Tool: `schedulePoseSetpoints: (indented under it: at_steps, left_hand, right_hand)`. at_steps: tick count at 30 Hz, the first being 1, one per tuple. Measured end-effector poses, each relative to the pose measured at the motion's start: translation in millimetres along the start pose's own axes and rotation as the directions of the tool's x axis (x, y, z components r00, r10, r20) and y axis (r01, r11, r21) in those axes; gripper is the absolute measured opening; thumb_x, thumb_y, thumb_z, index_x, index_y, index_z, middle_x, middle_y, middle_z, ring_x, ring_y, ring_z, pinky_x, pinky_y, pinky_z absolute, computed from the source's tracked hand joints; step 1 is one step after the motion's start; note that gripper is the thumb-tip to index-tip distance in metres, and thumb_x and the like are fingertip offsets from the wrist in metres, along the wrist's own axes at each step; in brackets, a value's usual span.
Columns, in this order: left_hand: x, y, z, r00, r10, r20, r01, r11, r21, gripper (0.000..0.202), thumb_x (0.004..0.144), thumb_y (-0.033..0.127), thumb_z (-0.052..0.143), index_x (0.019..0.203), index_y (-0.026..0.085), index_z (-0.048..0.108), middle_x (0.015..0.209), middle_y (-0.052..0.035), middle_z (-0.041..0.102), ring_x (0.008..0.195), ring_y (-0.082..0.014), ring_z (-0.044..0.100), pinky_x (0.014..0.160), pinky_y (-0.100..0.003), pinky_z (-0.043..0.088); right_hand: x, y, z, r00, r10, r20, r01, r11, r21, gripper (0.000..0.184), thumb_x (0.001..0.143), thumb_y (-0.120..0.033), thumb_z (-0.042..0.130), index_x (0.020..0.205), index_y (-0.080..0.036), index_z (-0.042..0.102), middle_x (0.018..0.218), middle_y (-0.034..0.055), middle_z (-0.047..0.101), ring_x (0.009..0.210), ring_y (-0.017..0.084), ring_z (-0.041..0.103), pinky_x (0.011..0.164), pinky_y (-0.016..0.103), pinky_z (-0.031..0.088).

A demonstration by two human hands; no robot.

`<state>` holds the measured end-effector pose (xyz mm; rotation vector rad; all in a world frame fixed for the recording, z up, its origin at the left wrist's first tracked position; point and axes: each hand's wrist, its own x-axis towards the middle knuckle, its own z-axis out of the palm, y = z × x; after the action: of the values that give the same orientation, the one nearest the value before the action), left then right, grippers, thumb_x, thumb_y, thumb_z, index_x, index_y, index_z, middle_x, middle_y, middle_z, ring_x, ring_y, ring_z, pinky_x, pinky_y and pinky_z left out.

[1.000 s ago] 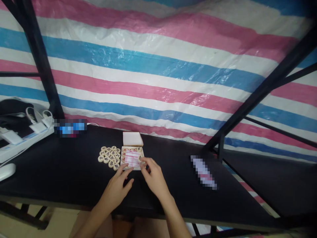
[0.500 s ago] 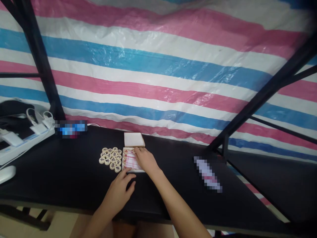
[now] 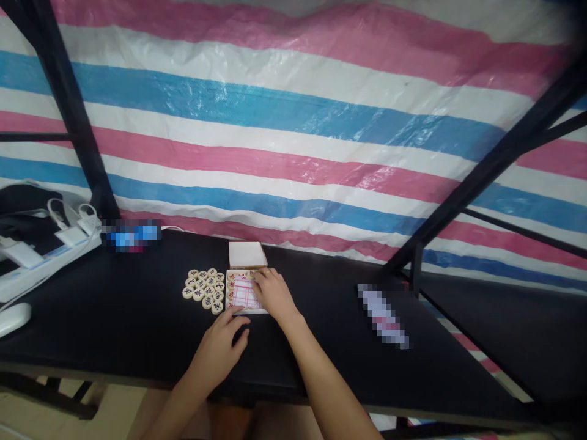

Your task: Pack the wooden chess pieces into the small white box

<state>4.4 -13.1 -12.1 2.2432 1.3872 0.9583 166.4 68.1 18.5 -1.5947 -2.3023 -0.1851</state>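
A small white box [image 3: 228, 309] of Chinese chess pieces lies on the black table, with red-marked pieces [image 3: 231, 285] along its left side. A folded white sheet with pink grid lines [image 3: 244, 293] rests on the pieces inside. My right hand [image 3: 276, 294] is over the box's right side, its fingers bent and together at the back row. Whatever they hold, if anything, is hidden. By the front edge of the box lies my left hand [image 3: 223, 342], fingers apart, holding nothing, one fingertip at the rim. Several black-marked pieces [image 3: 200, 283] sit in a flat cluster left of the box.
Behind the box stands its lid [image 3: 247, 254]. A blurred blue item [image 3: 132, 236] and a power strip with plugs [image 3: 50, 263] are at the left, with a white mouse [image 3: 14, 319] nearby. At the right lies a blurred pale item [image 3: 383, 316]. Striped sheeting [image 3: 275, 122] hangs behind.
My right hand has shifted slightly to the right over the box, uncovering a dark-marked piece in the back row. My left hand stays almost in place. The view has tilted slightly.
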Motion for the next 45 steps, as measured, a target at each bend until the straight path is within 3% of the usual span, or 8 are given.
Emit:
schedulePoseSetpoints:
  at_steps: [8,15,21,24,27,34,40,45]
  left_hand:
    - [0,-2,0.9,0.999,0.020,-0.035,-0.020,1.000,-0.003,0.023,0.082,0.016,0.051,0.096,0.023,0.067,0.116,-0.0055,0.061,0.104,-0.0215,0.060,0.093,-0.036,0.049]
    - [0,1,0.4,0.998,0.023,-0.056,-0.019,0.996,0.085,0.024,0.084,0.017,0.049,0.100,0.022,0.065,0.120,-0.0067,0.058,0.096,-0.0202,0.063,0.083,-0.032,0.053]
    - [-1,-4,-13.5,0.972,-0.013,-0.233,0.114,0.898,0.425,0.023,0.083,0.016,0.048,0.098,0.018,0.065,0.097,-0.0083,0.063,0.084,-0.0224,0.062,0.073,-0.032,0.050]
    - [-2,-10,-23.5,0.982,-0.039,-0.187,0.136,0.831,0.540,0.024,0.083,0.018,0.048,0.100,0.018,0.066,0.088,-0.0084,0.064,0.080,-0.0243,0.059,0.069,-0.033,0.048]
    - [-5,-13,-28.4,0.990,-0.039,-0.137,0.110,0.819,0.563,0.028,0.084,0.017,0.047,0.104,0.018,0.065,0.086,-0.0095,0.065,0.079,-0.0264,0.058,0.067,-0.035,0.046]
    - [-19,-8,-21.3,0.990,-0.022,-0.137,0.076,0.910,0.407,0.024,0.084,0.014,0.048,0.097,0.020,0.067,0.091,-0.0084,0.067,0.082,-0.0260,0.059,0.072,-0.037,0.047]
    - [-15,5,-11.6,0.999,0.025,-0.020,-0.024,0.997,0.079,0.021,0.081,0.012,0.051,0.094,0.023,0.063,0.090,-0.0032,0.067,0.083,-0.0214,0.060,0.076,-0.034,0.049]
    - [0,11,-10.6,0.999,-0.010,0.052,0.020,0.983,-0.183,0.015,0.079,0.016,0.053,0.090,0.023,0.061,0.086,-0.0017,0.066,0.076,-0.0174,0.059,0.072,-0.029,0.050]
  right_hand:
    - [-4,7,4,0.997,0.015,-0.074,-0.002,0.986,0.166,0.020,0.087,-0.017,0.049,0.099,-0.020,0.065,0.100,0.0077,0.062,0.094,0.021,0.053,0.086,0.033,0.042]
    - [-17,13,4,0.952,0.123,-0.282,-0.004,0.922,0.388,0.021,0.087,-0.017,0.047,0.098,-0.019,0.064,0.100,0.0089,0.059,0.098,0.022,0.052,0.090,0.036,0.044]
    - [-65,-5,-9,0.934,0.242,-0.264,-0.089,0.871,0.484,0.018,0.087,-0.019,0.046,0.095,-0.020,0.062,0.097,0.0075,0.059,0.094,0.022,0.054,0.087,0.036,0.045]
    - [-87,-22,-10,0.946,0.257,-0.197,-0.104,0.817,0.567,0.019,0.088,-0.017,0.045,0.094,-0.021,0.062,0.093,0.0056,0.061,0.091,0.019,0.057,0.083,0.031,0.046]
    - [-97,-33,-5,0.975,0.192,-0.116,-0.085,0.795,0.601,0.019,0.087,-0.015,0.047,0.096,-0.021,0.062,0.090,0.0043,0.063,0.088,0.018,0.058,0.080,0.029,0.047]
    - [-93,-35,-7,0.983,0.182,-0.006,-0.140,0.779,0.611,0.017,0.086,-0.017,0.050,0.094,-0.021,0.064,0.085,0.0027,0.065,0.085,0.018,0.059,0.079,0.030,0.046]
    - [-89,-39,-11,0.980,0.171,0.099,-0.194,0.738,0.647,0.020,0.088,-0.028,0.053,0.104,-0.025,0.064,0.092,0.0020,0.068,0.089,0.019,0.060,0.084,0.032,0.043]
    - [-89,-36,-10,0.977,0.201,0.073,-0.188,0.645,0.741,0.021,0.090,-0.028,0.050,0.099,-0.023,0.067,0.092,0.0035,0.069,0.088,0.019,0.062,0.082,0.030,0.046]
